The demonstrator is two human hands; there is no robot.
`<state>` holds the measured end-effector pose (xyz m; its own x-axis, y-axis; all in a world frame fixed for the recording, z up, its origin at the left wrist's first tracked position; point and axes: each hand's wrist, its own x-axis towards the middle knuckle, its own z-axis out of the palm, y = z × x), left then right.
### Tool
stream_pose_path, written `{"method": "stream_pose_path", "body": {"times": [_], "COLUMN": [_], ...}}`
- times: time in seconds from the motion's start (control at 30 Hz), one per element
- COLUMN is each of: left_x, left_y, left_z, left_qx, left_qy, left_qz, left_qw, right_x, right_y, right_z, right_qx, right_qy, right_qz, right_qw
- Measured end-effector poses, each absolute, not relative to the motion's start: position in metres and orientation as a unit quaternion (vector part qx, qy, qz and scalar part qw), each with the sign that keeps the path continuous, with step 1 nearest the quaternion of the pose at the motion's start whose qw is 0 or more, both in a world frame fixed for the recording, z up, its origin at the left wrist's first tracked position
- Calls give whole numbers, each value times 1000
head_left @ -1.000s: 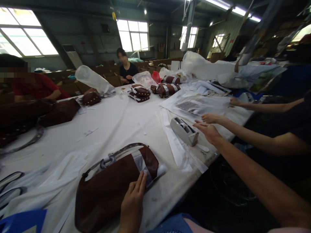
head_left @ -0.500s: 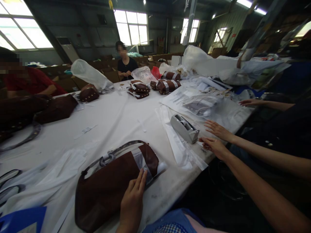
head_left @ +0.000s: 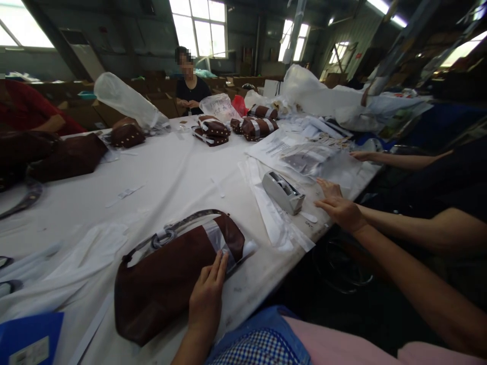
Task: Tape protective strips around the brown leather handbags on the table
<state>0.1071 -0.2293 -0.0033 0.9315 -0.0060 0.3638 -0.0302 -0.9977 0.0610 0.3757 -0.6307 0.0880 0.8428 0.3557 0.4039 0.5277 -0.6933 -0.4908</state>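
A brown leather handbag [head_left: 167, 284] lies on the white-covered table in front of me, its studded handle [head_left: 196, 215] toward the far side. A band of clear film [head_left: 213, 234] wraps its right end. My left hand [head_left: 207, 296] rests on the bag with fingers stretched flat over the band's near part. My right hand [head_left: 344, 213] is at the table's edge, just right of a grey tape dispenser [head_left: 283, 191]. Its thumb and index finger come together; whatever is between them, if anything, is too small to make out.
A co-worker's hand [head_left: 329, 188] is close beyond mine, another hand [head_left: 363, 156] farther off. Clear plastic bags [head_left: 276, 228] lie by the dispenser. More brown bags [head_left: 261, 128] stand at the back and left. A blue folder-like item [head_left: 30, 337] sits near left.
My right hand has drawn back slightly from the tape dispenser's end. My left hand stays on the handbag. The co-worker's near hand is now partly behind mine. The view has shifted slightly.
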Motion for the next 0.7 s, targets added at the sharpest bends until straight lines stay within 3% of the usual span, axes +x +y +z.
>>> {"method": "stream_pose_path", "body": {"times": [0.1, 0.17, 0.27, 0.47, 0.7], "left_x": [106, 105, 105, 108, 107], "left_y": [-230, -231, -233, -233, -234], "left_z": [-1, 2, 5, 2, 2], "left_qx": [988, 991, 992, 993, 990], "left_qy": [-2, 4, 14, 10, 12], "left_qz": [152, 130, 122, 120, 138], "left_qw": [36, 35, 30, 13, 15], "right_x": [359, 348, 331, 324, 336], "right_y": [-606, -572, -501, -358, -264], "right_z": [118, 131, 137, 112, 103], "right_qx": [-863, -799, -713, -635, -637], "right_qy": [-465, -565, -671, -770, -750], "right_qz": [-171, -203, -204, -36, 90], "right_qw": [97, 35, 32, 53, -152]}}
